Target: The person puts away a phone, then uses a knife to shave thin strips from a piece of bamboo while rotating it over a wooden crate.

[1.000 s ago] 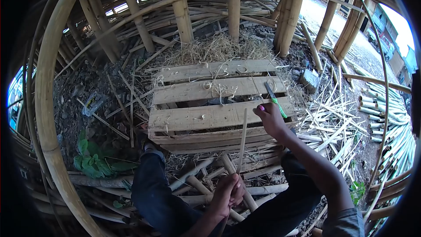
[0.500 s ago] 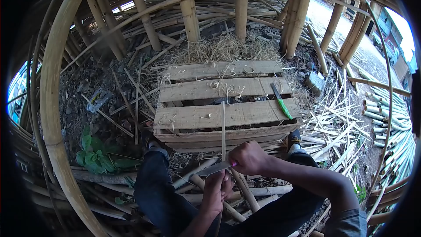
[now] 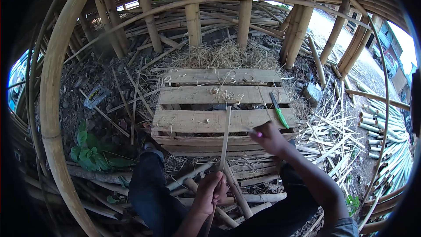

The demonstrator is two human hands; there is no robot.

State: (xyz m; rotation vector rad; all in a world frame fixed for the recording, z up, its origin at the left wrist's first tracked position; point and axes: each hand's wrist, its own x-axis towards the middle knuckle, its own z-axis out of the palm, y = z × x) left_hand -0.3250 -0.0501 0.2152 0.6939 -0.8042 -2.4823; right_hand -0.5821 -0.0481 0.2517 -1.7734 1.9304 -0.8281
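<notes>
Firmly, my left hand [image 3: 211,193] wraps its fingers round the bamboo strip [image 3: 225,142], which rises toward the slatted crate [image 3: 188,121]; keeping it steady should help. Whether my right hand [image 3: 271,138], apart from it, grips anything, I cannot tell.

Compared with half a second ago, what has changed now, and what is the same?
The right hand has moved forward and to the right, away from the left hand; the blade it held at the strip no longer shows clearly. The strip leans more rightward. The left hand still grips it, and the green-handled knife still lies on the crate.
</notes>
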